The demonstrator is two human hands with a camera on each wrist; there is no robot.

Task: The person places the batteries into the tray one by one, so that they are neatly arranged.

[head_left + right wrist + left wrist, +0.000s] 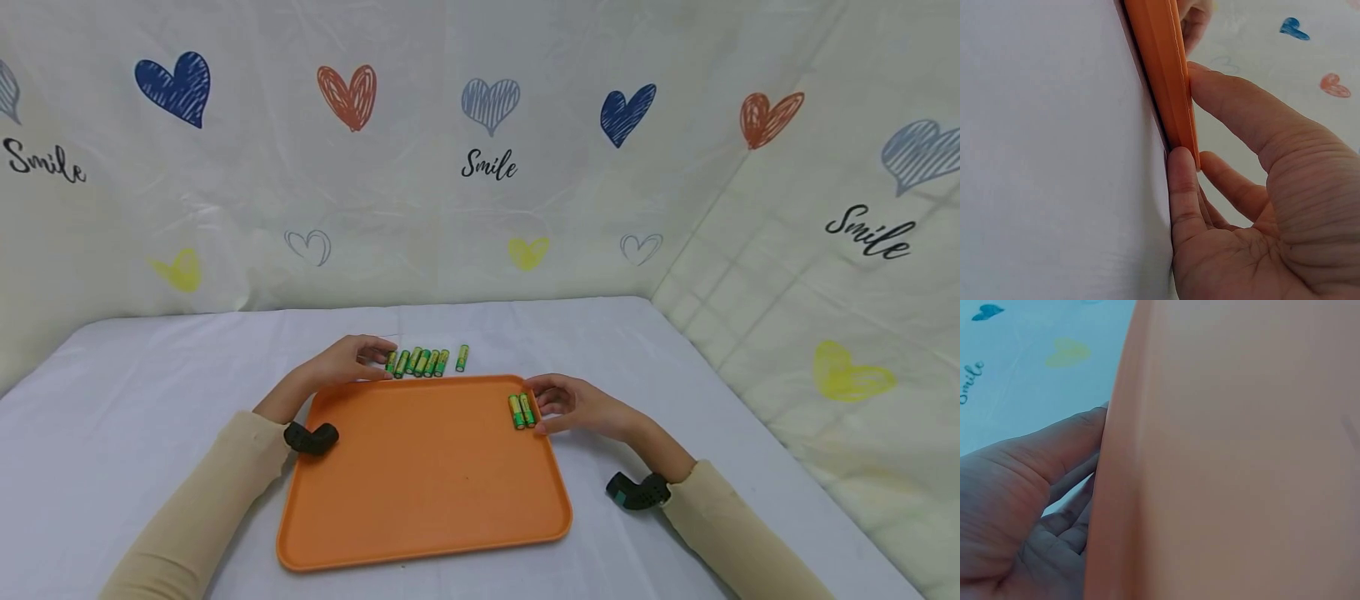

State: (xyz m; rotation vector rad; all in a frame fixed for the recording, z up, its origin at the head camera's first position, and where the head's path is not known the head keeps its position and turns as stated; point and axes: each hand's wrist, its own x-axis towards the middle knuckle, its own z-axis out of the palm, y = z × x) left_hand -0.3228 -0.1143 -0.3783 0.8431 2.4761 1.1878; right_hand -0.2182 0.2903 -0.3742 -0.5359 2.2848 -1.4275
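Observation:
Several green-and-yellow batteries point(422, 362) lie side by side on the white cloth behind the orange tray point(427, 483), with a single battery point(462, 358) a little apart to their right. My left hand point(348, 360) reaches over the tray's far left edge, thumb and fingers pinching the leftmost battery at its ends. In the left wrist view the tray hides its fingertips. Two batteries point(522, 411) lie next to each other in the tray's far right corner. Beside them, my right hand point(573, 406) rests at the tray's rim with loosely bent fingers, its thumb near the outer battery's lower end.
White cloth point(637, 358) covers the table. Behind stands a pale backdrop point(405, 192) printed with hearts and words, continuing along the right side. Each wrist carries a black camera band point(311, 438). The tray's raised rim point(423, 558) runs all around it.

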